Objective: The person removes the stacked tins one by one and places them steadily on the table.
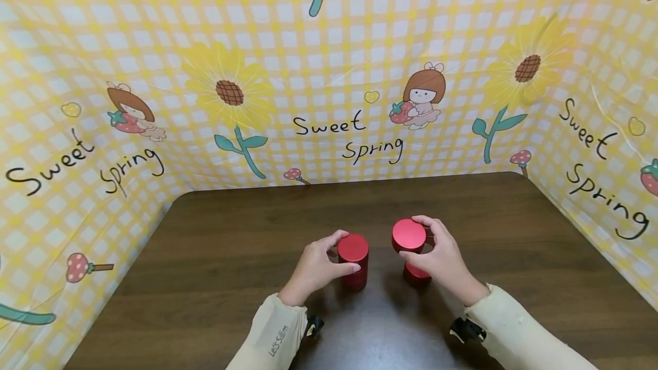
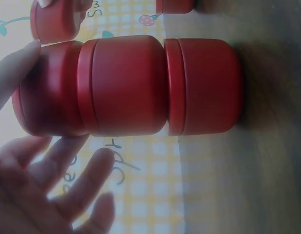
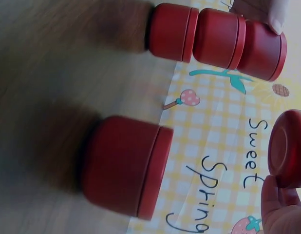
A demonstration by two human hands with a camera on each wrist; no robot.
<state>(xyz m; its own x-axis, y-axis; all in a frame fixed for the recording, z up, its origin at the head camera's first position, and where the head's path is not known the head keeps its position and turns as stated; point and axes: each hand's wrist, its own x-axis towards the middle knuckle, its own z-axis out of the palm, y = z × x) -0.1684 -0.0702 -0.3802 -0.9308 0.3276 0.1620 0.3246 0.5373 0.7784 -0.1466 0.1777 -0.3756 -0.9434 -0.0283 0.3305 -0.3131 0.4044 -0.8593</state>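
Red tins: the left hand (image 1: 316, 267) curls its fingers round the top of a three-high stack (image 1: 353, 261) on the tabletop (image 1: 231, 256); the right hand (image 1: 437, 256) pinches a tin (image 1: 408, 235) above another tin (image 1: 415, 274). An off-centre landing could topple it.
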